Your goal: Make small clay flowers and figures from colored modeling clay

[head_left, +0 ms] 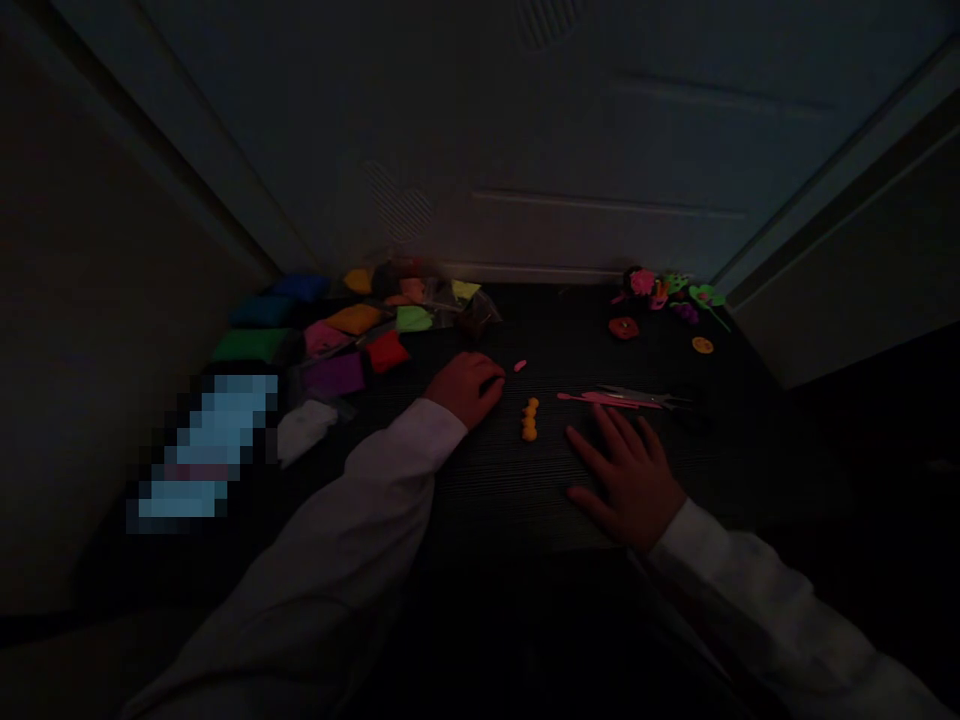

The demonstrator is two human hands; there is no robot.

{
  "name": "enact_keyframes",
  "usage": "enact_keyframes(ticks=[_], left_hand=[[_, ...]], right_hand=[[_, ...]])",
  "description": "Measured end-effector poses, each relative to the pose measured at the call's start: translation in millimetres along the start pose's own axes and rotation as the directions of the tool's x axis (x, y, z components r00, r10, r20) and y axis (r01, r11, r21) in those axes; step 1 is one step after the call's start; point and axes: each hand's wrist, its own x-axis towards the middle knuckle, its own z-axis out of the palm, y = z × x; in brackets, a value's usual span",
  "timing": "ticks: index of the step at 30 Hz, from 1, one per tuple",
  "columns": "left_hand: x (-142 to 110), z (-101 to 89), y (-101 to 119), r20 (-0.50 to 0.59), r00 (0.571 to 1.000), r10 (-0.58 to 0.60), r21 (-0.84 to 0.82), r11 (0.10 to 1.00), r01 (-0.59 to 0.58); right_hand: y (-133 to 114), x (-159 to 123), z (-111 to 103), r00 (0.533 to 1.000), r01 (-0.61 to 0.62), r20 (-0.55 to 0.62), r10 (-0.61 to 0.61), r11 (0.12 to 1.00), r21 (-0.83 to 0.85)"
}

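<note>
The scene is very dark. My left hand rests on a dark ribbed mat, fingers curled, near a small pink clay piece; whether it holds anything is hidden. My right hand lies flat on the mat with fingers spread, holding nothing. Between the hands sits a small orange clay shape made of several blobs. Pink and dark modelling tools lie just beyond my right fingertips.
Several bags of coloured clay are piled at the left: blue, green, orange, red, purple, white. Finished clay flowers and an orange disc sit at the back right. A white door stands behind. A blurred-out item lies at left.
</note>
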Motion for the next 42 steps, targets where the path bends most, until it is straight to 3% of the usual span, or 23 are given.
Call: enact_keyframes(ticks=[3,8,14,20,25,31,36,42], left_hand=[[0,-0.6,0,0.004,1.0,-0.003,0.002,1.0,0.003],[1,0.0,1,0.006,1.0,-0.002,-0.004,1.0,0.002],[1,0.2,1,0.003,1.0,-0.017,-0.014,1.0,0.017],[1,0.0,1,0.006,1.0,-0.02,-0.042,0.999,0.02],[2,-0.1,1,0.011,1.0,-0.026,-0.037,0.999,0.027],[1,0.4,0,0.012,1.0,-0.025,-0.03,0.999,0.025],[1,0.7,0,0.011,1.0,-0.021,-0.028,0.999,0.021],[1,1.0,0,0.011,1.0,-0.018,-0.032,0.999,0.018]], right_hand=[[-1,-1,0,1.0,0.028,0.014,-0.028,1.0,0.015],[4,0,0,0.997,-0.075,-0.014,0.075,0.997,-0.001],[-6,-1,-1,1.0,0.01,0.008,-0.01,1.0,0.024],[-2,-1,0,0.995,-0.096,-0.027,0.096,0.995,0.013],[-12,-1,-2,1.0,-0.028,-0.01,0.028,0.999,0.024],[-5,-3,-1,0.994,-0.102,-0.034,0.102,0.995,-0.001],[-12,-3,-3,0.999,-0.037,-0.001,0.037,0.999,0.023],[-7,-4,0,0.993,-0.115,-0.033,0.115,0.993,-0.016]])
